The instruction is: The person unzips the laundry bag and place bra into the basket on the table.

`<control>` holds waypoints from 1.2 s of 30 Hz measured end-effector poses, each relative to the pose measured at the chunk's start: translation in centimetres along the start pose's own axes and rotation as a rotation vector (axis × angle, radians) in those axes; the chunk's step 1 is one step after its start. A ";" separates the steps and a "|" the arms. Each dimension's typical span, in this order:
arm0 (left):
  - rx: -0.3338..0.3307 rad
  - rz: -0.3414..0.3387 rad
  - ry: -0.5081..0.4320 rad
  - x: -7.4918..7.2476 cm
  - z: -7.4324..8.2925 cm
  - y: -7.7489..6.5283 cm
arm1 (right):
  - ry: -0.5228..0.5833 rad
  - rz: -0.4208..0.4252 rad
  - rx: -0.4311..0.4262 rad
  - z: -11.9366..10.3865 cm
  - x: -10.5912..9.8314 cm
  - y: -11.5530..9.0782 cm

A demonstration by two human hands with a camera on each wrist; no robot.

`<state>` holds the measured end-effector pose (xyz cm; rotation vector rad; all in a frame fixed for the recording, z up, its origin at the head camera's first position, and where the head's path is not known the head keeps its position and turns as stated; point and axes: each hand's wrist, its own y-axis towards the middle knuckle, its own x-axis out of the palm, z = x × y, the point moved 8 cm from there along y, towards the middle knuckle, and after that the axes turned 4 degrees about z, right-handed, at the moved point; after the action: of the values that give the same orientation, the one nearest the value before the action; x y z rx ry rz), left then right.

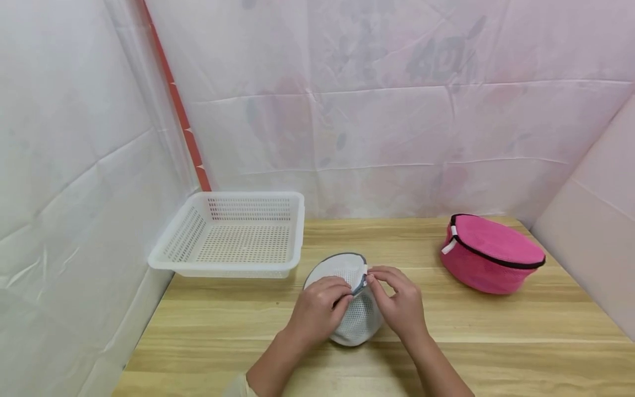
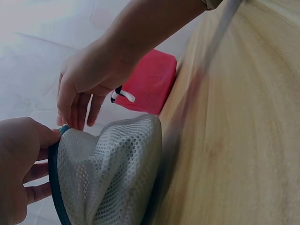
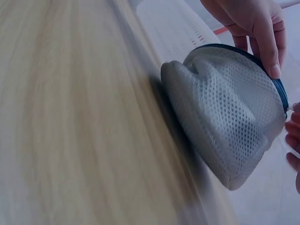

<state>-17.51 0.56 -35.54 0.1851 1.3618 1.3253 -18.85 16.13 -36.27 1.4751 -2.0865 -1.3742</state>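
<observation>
A grey-white mesh laundry bag (image 1: 356, 318) with a dark blue-grey zipper rim stands on the table in front of the person. My left hand (image 1: 319, 306) pinches that rim between thumb and fingers, as the left wrist view also shows. At the rim's right side, my right hand (image 1: 399, 300) pinches the small white zipper tab with thumb and forefinger. The bag's mesh side (image 3: 229, 108) sags in folds in the right wrist view. Its lid, partly hidden behind the left hand, lies over the top.
A white plastic basket (image 1: 225, 270) with slotted walls stands at the back left. At the back right sits a pink mesh bag (image 1: 491, 248) with a black zipper rim and white tab. Pale sheeting (image 1: 372, 132) hangs behind and beside the wooden table (image 1: 496, 353).
</observation>
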 end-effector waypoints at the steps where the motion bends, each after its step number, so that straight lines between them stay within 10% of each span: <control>1: -0.007 -0.003 0.000 0.1 0.0 0.0 | -0.018 -0.018 0.032 0.4 0.1 -0.1; 13: -0.045 -0.063 0.018 2.2 -0.1 -0.1 | -0.042 -0.213 0.072 1.2 0.8 -0.9; 24: -0.198 -0.276 -0.023 5.3 -1.5 -1.3 | -0.224 -0.506 0.157 2.6 2.8 -2.5; 32: -0.081 -0.440 0.054 6.3 -1.3 -2.3 | -0.323 -0.446 0.042 2.7 3.5 -2.7; 36: 0.016 -0.376 0.159 6.2 -1.7 -2.5 | -0.373 -0.427 0.034 2.7 4.1 -2.5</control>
<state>-19.41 3.41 -41.55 -0.1634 1.4568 1.0295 -20.95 14.13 -40.98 1.8807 -2.0811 -1.9049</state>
